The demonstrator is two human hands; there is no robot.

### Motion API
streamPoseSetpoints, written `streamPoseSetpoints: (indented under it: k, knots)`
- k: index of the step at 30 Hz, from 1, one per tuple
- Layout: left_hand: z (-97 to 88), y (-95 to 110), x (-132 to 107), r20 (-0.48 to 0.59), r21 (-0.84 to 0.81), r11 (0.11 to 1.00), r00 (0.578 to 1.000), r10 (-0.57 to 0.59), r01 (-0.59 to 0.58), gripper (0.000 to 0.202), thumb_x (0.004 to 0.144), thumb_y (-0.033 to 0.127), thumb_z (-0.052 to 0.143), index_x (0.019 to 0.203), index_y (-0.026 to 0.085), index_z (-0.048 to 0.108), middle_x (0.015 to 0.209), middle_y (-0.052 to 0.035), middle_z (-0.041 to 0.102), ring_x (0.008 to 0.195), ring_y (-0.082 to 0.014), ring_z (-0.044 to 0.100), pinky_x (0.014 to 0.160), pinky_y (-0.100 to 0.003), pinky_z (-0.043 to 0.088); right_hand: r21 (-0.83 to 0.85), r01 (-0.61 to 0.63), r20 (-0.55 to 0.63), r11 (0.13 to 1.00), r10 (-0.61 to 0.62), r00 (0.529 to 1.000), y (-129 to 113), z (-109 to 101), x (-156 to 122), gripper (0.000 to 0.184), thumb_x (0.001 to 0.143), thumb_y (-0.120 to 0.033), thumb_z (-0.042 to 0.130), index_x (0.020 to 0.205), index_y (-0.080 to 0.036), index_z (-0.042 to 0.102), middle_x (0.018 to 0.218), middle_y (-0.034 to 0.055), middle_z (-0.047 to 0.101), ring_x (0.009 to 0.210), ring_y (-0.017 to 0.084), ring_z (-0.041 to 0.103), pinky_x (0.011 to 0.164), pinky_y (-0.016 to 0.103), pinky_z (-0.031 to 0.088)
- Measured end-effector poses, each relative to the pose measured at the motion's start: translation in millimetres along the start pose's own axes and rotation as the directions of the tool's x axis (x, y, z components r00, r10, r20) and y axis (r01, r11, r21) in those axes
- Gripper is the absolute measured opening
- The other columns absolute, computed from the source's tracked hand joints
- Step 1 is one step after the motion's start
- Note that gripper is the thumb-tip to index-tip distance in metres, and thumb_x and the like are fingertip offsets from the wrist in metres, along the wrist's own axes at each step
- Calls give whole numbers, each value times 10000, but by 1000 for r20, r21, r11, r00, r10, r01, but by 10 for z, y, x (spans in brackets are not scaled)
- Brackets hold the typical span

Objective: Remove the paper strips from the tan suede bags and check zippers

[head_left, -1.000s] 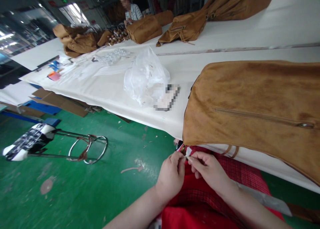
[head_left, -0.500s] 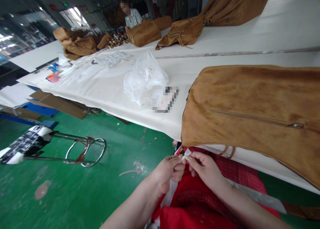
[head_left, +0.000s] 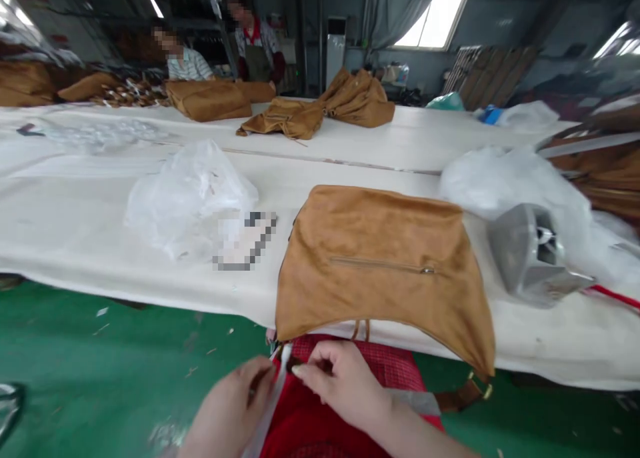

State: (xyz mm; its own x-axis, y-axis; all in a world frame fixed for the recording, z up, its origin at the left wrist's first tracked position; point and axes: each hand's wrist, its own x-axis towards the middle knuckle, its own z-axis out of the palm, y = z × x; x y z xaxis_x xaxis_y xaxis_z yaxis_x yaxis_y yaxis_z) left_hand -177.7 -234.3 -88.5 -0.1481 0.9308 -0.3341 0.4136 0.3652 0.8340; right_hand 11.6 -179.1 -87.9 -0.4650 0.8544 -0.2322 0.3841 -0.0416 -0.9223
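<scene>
A brown suede-like bag [head_left: 370, 231] with a zipped pocket lies on the white table, its lower edge over the front. A narrow white strip [head_left: 273, 405] runs from the bag's lower left corner down over my red clothing. My left hand [head_left: 235, 401] is closed at the strip's left side, thumb and forefinger pinched against it. Just right of the strip's top end, my right hand [head_left: 345, 381] has its thumb and fingers pinched together; what they hold is too small to make out. The bag's brown strap [head_left: 457, 398] hangs at right, partly wrapped in whitish material.
A crumpled clear plastic bag [head_left: 193, 198] and a blurred-out flat object [head_left: 245, 241] lie left of the bag. At right stands a grey tape dispenser [head_left: 527, 255] before more plastic [head_left: 520, 178]. Brown bags [head_left: 210, 99] and two people are across the table.
My view has swung right, bringing the whole bag and the grey dispenser into sight. My hands, pinched together on a small white piece before, are now slightly apart.
</scene>
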Motion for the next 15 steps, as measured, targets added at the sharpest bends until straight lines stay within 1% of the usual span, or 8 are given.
streamPoseSetpoints:
  k: [2, 4, 7, 9, 10, 12, 13, 15]
  knots:
    - [-122, 8, 115, -231, 172, 980, 963, 141, -103, 264, 752, 470, 585, 853, 238, 661, 866, -49, 723, 788, -231, 677, 694, -282, 529, -119, 91, -103, 989, -104, 989, -93, -207, -120, 292, 847, -375, 611, 616, -197, 595, 540, -36, 557, 495, 95, 474, 467, 215, 324]
    - [-161, 63, 228, -298, 185, 969, 930, 214, -164, 331, 753, 504, 585, 949, 246, 654, 939, -49, 735, 861, -246, 694, 756, -308, 551, -254, 192, -244, 948, -255, 936, -155, -440, -228, 256, 883, -338, 565, 668, -206, 604, 600, -19, 583, 550, 114, 521, 529, 233, 385]
    - [-52, 220, 367, -163, 92, 969, 956, 243, -230, 357, 773, 523, 593, 974, 232, 643, 934, -57, 740, 885, -259, 701, 795, -334, 562, -472, 223, -432, 853, -445, 785, -135, -782, -320, 121, 887, -293, 552, 864, -225, 649, 890, 60, 652, 836, 198, 615, 773, 328, 482]
    - [42, 370, 425, -97, 0, 977, 972, 213, -214, 391, 749, 544, 629, 959, 214, 642, 910, -68, 739, 897, -282, 695, 802, -361, 563, -574, 156, -492, 804, -491, 719, -57, -949, -334, 251, 838, -302, 613, 1081, -247, 646, 1216, 112, 583, 1130, 292, 538, 980, 460, 419]
    - [70, 464, 434, -83, -72, 976, 977, 198, -204, 416, 734, 554, 644, 957, 204, 642, 915, -73, 737, 916, -292, 689, 816, -374, 560, -603, 121, -498, 789, -490, 715, -13, -1001, -329, 402, 794, -306, 657, 1190, -261, 610, 1349, 116, 499, 1239, 335, 455, 1043, 521, 357]
    - [69, 708, 398, -41, -249, 946, 978, 204, -207, 456, 730, 558, 652, 1008, 196, 641, 955, -75, 732, 959, -298, 673, 849, -393, 551, -609, 95, -478, 788, -460, 749, 41, -1039, -296, 695, 696, -285, 732, 1351, -288, 500, 1497, 98, 339, 1349, 392, 306, 1096, 598, 259]
    - [42, 863, 349, -5, -339, 914, 972, 233, -221, 470, 738, 546, 653, 1056, 201, 635, 974, -72, 728, 964, -295, 668, 849, -395, 551, -586, 109, -469, 803, -445, 763, 36, -1028, -267, 788, 665, -268, 747, 1395, -297, 451, 1526, 88, 291, 1373, 401, 259, 1108, 614, 227]
    - [-42, 1243, 203, 87, -450, 856, 941, 326, -255, 517, 736, 505, 684, 1163, 223, 607, 936, -66, 725, 902, -287, 673, 769, -381, 570, -472, 191, -492, 861, -437, 753, -59, -969, -183, 823, 692, -252, 719, 1442, -299, 382, 1545, 77, 256, 1400, 379, 216, 1132, 605, 186]
